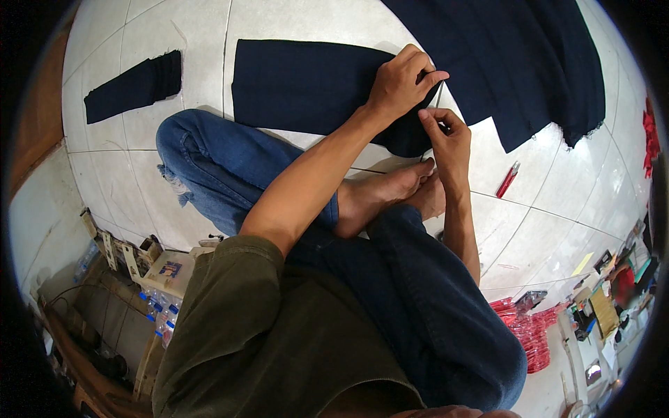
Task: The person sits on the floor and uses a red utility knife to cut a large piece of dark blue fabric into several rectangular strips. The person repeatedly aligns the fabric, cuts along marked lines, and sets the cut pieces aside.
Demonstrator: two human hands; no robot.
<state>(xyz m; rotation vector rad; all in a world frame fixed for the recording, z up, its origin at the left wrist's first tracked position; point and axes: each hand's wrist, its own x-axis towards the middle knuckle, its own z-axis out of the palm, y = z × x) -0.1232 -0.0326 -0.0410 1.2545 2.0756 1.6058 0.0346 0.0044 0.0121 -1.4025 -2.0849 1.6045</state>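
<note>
Head view: left hand (403, 80) and right hand (449, 139) pinch the navy cloth's right end (410, 136), seemingly aligning edges; next likely needs smoothing.

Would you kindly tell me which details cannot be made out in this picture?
Big cloth: its far end, cut off by the head view's top edge.
Strip: part of it, hidden in the head view by the left hand.
Clutter: at lower right of the head view, too small and blurred to identify.
</note>
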